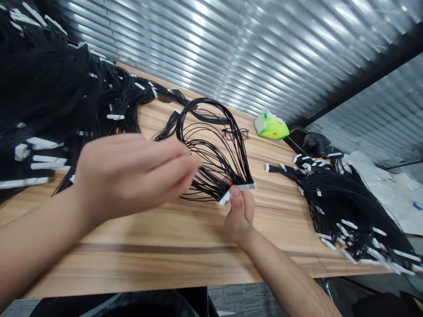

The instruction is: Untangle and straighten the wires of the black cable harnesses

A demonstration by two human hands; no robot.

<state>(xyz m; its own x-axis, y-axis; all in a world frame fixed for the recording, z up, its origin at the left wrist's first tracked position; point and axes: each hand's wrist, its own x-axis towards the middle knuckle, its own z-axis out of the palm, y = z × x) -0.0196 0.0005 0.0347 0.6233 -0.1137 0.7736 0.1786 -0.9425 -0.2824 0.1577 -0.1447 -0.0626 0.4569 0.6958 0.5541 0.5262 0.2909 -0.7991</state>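
My right hand (240, 212) pinches the white connectors (237, 192) of a black wire harness (211, 145) that loops away across the wooden table (185, 237). My left hand (132, 174) hovers to the left of the loop, fingers pressed together and pointing right, their tips among the thin black wires near the connectors. Whether the fingers grip any wire is hidden by the hand itself.
A big heap of black harnesses with white connectors (49, 97) covers the table's left. Another pile (340, 207) lies at the right. Glasses (235, 133) and a green tissue pack (271, 126) sit at the far edge, near the window blinds.
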